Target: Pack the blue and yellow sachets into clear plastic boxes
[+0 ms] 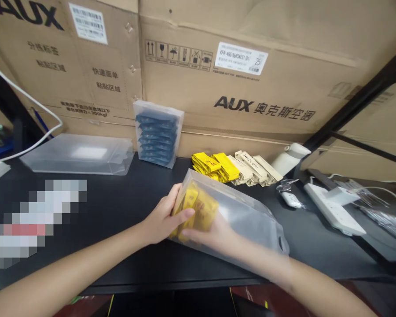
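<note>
A clear plastic box lies on its side on the black table, its open end to the right. My left hand grips the box's closed left end from outside, thumb across the near face. My right hand reaches inside, closed on a yellow packet beside other yellow packets at that end. Behind the box lie more yellow packets and a row of cream packets. A second clear box, upright and filled with blue packets, stands further back.
Another clear box lies flat at the back left. To the right are a white bottle, a small white object and a white power strip with cables. Large cardboard boxes stand behind the table.
</note>
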The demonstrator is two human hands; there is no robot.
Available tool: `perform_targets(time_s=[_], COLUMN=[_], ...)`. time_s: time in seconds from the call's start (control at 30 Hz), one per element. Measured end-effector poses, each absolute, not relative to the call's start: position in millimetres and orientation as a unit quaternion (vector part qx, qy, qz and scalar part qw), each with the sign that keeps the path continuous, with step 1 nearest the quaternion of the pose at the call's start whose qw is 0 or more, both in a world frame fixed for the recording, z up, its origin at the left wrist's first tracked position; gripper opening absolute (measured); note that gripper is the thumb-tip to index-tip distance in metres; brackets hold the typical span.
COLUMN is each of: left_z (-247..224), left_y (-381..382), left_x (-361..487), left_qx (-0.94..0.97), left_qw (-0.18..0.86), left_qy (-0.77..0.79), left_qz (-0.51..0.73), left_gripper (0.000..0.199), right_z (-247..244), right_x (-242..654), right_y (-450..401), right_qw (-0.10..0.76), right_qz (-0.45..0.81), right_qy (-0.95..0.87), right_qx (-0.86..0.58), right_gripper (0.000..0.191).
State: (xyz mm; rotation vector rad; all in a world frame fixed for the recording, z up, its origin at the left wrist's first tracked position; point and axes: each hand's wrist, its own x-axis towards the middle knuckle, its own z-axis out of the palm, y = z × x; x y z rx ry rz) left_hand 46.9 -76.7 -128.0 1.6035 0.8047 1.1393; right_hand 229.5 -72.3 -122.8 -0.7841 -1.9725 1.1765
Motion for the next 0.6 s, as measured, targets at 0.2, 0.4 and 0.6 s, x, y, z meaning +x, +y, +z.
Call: perform_targets(time_s=[0.2, 0.4, 0.6], left_z=[-123, -124, -124], left_y=[-94, -80, -48], left_x=[52, 51, 28], left_qx=[0.702, 0.672, 0.599], left_qw=[0.430, 0.483, 0.516], left_qy=[0.321, 0.331, 0.342], left_qz=[0.468, 0.454, 0.508], left_gripper=[0.056, 0.038, 0.055], right_z=[-127, -127, -129], right_x=[215, 230, 260], right_y=[-84, -63, -33], right_qw=[0.379, 0.326, 0.369], right_qz=[0.463, 0.475, 0.554], right_qy=[-0.736, -0.756, -0.648], right_qx=[-0.318, -0.311, -0.371], right_gripper=[0.053, 0.038, 0.048])
